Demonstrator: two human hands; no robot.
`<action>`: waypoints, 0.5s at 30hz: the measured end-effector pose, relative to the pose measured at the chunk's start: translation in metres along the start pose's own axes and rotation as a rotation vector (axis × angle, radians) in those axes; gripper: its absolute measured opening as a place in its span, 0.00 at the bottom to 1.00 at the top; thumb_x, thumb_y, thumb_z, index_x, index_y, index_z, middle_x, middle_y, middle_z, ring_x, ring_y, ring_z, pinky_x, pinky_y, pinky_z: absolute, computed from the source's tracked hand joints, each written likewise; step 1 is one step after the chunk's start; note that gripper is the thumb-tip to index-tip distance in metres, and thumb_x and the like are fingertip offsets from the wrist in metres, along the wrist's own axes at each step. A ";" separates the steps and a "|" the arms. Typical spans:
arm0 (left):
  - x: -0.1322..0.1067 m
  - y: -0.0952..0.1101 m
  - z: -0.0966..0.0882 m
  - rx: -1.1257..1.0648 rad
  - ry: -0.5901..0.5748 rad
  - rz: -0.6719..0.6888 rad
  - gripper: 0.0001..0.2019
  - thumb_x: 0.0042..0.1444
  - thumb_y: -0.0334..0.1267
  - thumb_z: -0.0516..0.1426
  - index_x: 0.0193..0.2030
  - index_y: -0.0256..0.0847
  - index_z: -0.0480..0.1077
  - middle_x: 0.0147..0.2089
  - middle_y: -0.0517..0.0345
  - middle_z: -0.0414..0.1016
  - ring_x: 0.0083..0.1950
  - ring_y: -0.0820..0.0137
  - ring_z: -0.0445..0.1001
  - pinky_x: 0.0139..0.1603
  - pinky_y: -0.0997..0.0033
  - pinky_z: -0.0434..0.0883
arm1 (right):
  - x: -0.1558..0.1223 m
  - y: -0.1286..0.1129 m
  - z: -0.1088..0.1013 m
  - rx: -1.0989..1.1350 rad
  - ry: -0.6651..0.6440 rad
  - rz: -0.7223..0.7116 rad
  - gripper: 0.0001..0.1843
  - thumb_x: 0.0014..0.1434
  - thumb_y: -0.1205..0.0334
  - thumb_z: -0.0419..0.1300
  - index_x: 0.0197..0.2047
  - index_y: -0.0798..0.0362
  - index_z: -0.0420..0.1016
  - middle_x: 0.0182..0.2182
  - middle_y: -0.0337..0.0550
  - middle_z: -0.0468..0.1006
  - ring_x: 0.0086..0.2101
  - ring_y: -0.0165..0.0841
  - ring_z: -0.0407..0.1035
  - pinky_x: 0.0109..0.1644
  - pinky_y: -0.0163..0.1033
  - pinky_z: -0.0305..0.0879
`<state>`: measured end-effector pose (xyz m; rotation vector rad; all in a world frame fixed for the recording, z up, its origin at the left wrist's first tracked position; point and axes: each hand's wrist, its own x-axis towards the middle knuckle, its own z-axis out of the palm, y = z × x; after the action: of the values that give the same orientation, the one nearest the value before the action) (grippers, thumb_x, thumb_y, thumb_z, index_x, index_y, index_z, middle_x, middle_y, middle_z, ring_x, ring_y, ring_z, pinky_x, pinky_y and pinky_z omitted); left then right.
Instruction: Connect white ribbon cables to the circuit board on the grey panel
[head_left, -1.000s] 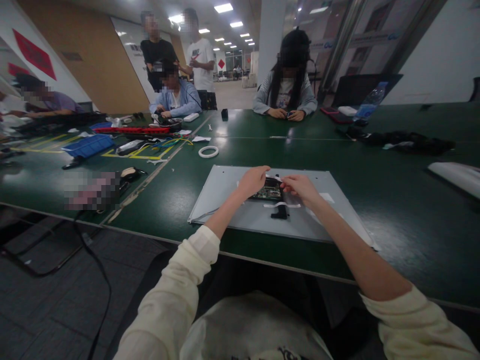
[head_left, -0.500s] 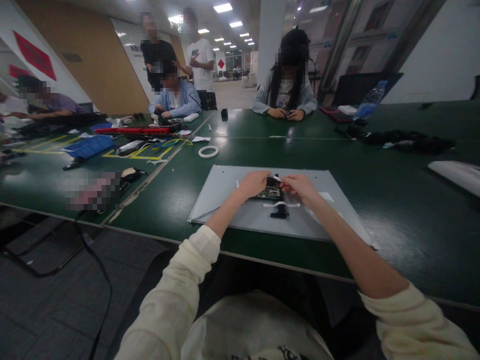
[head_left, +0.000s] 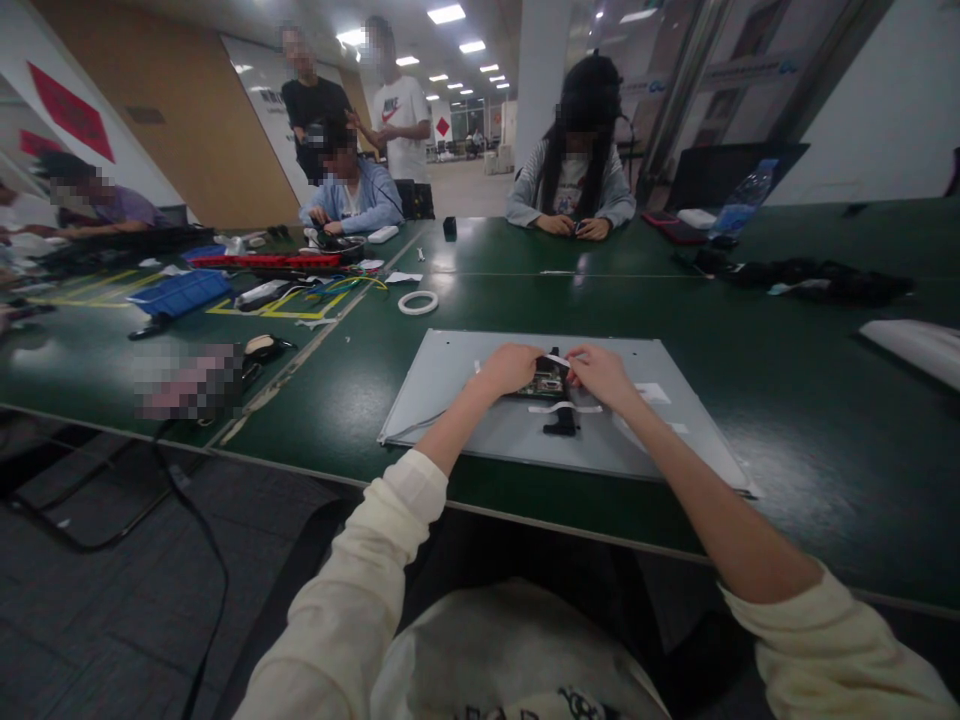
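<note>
White strip (head_left: 556, 360) spans the gap between the left hand (head_left: 513, 369) and right hand (head_left: 602, 377), over a circuit board (head_left: 550, 385) on a pale grey panel (head_left: 442, 365) lying on a green table (head_left: 337, 400). The right hand pinches one end; whether the left grips the other is hidden.

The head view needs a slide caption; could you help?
Left hand and right hand at a white strip by an exposed circuit board.

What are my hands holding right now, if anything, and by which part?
The right hand appears to pinch a white strip by its right end. The left hand is near the other end; its grip cannot be told.
</note>
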<state>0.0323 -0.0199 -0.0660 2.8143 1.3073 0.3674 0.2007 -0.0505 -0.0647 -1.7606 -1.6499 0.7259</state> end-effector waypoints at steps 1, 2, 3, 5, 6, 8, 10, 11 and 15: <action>0.000 0.000 0.000 0.003 -0.004 -0.002 0.19 0.58 0.30 0.45 0.53 0.39 0.69 0.50 0.50 0.75 0.49 0.65 0.74 0.52 0.68 0.67 | 0.000 0.001 0.001 -0.027 -0.004 -0.013 0.10 0.57 0.70 0.50 0.41 0.58 0.71 0.22 0.40 0.74 0.20 0.25 0.66 0.25 0.29 0.60; 0.000 0.001 0.000 0.006 -0.005 -0.002 0.19 0.58 0.30 0.45 0.53 0.39 0.69 0.50 0.50 0.75 0.50 0.65 0.73 0.52 0.68 0.67 | 0.000 0.003 0.001 -0.063 -0.005 -0.029 0.11 0.58 0.69 0.50 0.42 0.58 0.70 0.23 0.40 0.74 0.21 0.26 0.67 0.27 0.29 0.60; 0.000 0.001 0.000 0.009 -0.006 -0.002 0.19 0.58 0.30 0.46 0.53 0.39 0.69 0.50 0.50 0.75 0.49 0.65 0.74 0.52 0.68 0.67 | 0.000 0.004 0.001 -0.112 0.002 -0.051 0.11 0.58 0.68 0.51 0.42 0.58 0.70 0.23 0.41 0.75 0.23 0.27 0.68 0.28 0.30 0.61; 0.000 0.000 0.000 0.014 -0.010 0.001 0.19 0.58 0.30 0.46 0.53 0.40 0.69 0.49 0.50 0.75 0.49 0.64 0.74 0.51 0.68 0.67 | 0.000 0.006 0.000 -0.236 0.034 -0.104 0.11 0.58 0.65 0.52 0.43 0.57 0.71 0.24 0.42 0.75 0.27 0.30 0.69 0.32 0.32 0.60; 0.000 0.000 0.000 0.016 -0.010 0.003 0.19 0.58 0.30 0.45 0.53 0.39 0.69 0.49 0.50 0.75 0.49 0.64 0.74 0.51 0.68 0.67 | 0.001 0.007 0.000 -0.301 0.053 -0.126 0.12 0.58 0.64 0.52 0.44 0.57 0.71 0.25 0.43 0.76 0.29 0.32 0.70 0.34 0.33 0.60; 0.000 -0.001 0.000 0.018 -0.009 0.009 0.20 0.58 0.30 0.45 0.53 0.39 0.69 0.49 0.50 0.75 0.48 0.64 0.74 0.50 0.67 0.68 | 0.000 0.007 -0.002 -0.403 0.075 -0.148 0.13 0.59 0.63 0.52 0.45 0.56 0.70 0.28 0.45 0.76 0.33 0.35 0.70 0.36 0.35 0.59; 0.000 -0.001 0.001 0.022 -0.003 0.007 0.20 0.58 0.30 0.45 0.53 0.39 0.69 0.49 0.50 0.75 0.48 0.64 0.74 0.50 0.67 0.68 | -0.002 0.005 -0.002 -0.468 0.068 -0.148 0.14 0.60 0.62 0.51 0.47 0.56 0.69 0.31 0.47 0.77 0.35 0.37 0.70 0.36 0.36 0.58; 0.000 -0.001 0.001 0.024 0.001 0.004 0.20 0.58 0.30 0.45 0.54 0.40 0.69 0.49 0.51 0.75 0.48 0.64 0.74 0.50 0.68 0.68 | -0.004 0.003 -0.002 -0.492 0.062 -0.145 0.15 0.61 0.61 0.50 0.48 0.56 0.69 0.32 0.48 0.77 0.36 0.37 0.70 0.36 0.36 0.58; 0.000 -0.002 0.004 0.024 0.019 -0.003 0.20 0.58 0.30 0.45 0.54 0.40 0.69 0.49 0.50 0.75 0.49 0.64 0.74 0.51 0.67 0.68 | -0.013 -0.006 0.000 -0.607 0.057 -0.120 0.17 0.62 0.60 0.48 0.52 0.54 0.66 0.35 0.51 0.77 0.38 0.40 0.71 0.37 0.37 0.59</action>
<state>0.0317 -0.0186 -0.0700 2.8349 1.3277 0.3815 0.1960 -0.0631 -0.0602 -2.0258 -2.0561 0.1120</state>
